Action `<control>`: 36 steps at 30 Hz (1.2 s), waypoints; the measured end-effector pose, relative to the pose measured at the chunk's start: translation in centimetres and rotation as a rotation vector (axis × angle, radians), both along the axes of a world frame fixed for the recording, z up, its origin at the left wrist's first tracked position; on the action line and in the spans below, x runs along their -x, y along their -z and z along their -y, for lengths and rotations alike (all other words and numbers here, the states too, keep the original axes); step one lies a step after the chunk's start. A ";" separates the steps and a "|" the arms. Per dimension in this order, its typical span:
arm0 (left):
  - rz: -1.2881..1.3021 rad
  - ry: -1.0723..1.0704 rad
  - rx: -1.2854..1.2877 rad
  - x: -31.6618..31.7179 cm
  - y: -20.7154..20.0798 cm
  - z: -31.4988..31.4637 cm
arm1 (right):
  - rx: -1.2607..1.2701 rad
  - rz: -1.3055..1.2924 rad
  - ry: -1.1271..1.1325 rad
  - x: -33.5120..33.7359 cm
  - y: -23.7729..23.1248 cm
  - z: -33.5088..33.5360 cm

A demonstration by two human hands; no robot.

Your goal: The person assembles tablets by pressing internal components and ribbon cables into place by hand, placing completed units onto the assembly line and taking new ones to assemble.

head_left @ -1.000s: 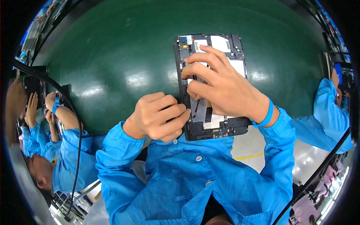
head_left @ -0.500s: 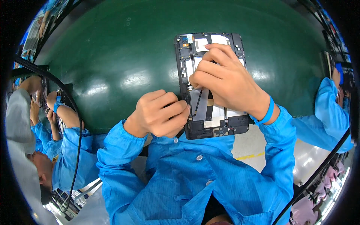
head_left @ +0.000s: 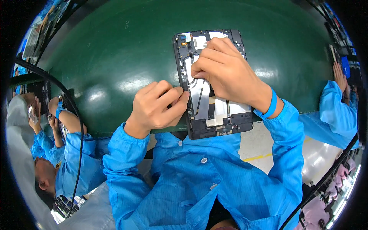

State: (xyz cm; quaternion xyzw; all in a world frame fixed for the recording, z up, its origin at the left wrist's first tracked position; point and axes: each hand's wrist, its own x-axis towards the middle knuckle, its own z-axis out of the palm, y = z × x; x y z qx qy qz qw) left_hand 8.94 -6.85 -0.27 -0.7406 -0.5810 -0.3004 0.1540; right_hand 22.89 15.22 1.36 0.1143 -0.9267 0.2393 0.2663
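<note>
A tablet with its back off (head_left: 199, 126) lies near the table's front edge, its black frame, pale battery area and dark flat cables exposed. Over its upper middle is my right hand (head_left: 230, 73), thumb and forefinger pinched low beside a short dark cable (head_left: 199, 100). What sits between those fingertips is hidden. My left hand (head_left: 159, 105) is curled closed at the tablet's left edge, thumb and forefinger together against or just beside the frame. Whether it grips the rim or a small part cannot be seen.
The table has a green top (head_left: 134, 50). A black cable (head_left: 78, 115) hangs down on the left. Co-workers in blue sleeves sit at both sides, one at left (head_left: 78, 161) and one at right (head_left: 333, 111). A blue band (head_left: 273, 103) circles my right wrist.
My left hand has slid farther up along the tablet's left edge. My right hand stays pinched, a little higher over the tablet. The tablet has shifted slightly away from me.
</note>
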 end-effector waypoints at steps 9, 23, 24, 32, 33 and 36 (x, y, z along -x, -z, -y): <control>-0.134 -0.117 -0.013 -0.5 -0.1 0.2 | 0.018 -0.021 -0.006 0.1 0.2 -0.1; -0.148 -0.071 -0.009 0.1 0.1 0.3 | 0.015 -0.017 -0.004 0.1 0.2 0.0; -0.134 -0.079 -0.020 0.2 0.3 0.3 | 0.014 -0.014 -0.005 0.1 0.2 0.0; -0.141 -0.082 -0.023 0.1 0.0 0.2 | 0.032 -0.020 0.000 -0.1 0.3 -0.1; -0.138 -0.080 -0.018 0.1 -0.1 0.2 | 0.039 -0.025 -0.004 0.0 0.4 -0.1; -0.124 -0.072 -0.022 0.2 0.1 0.1 | 0.053 -0.021 -0.002 0.0 0.4 0.0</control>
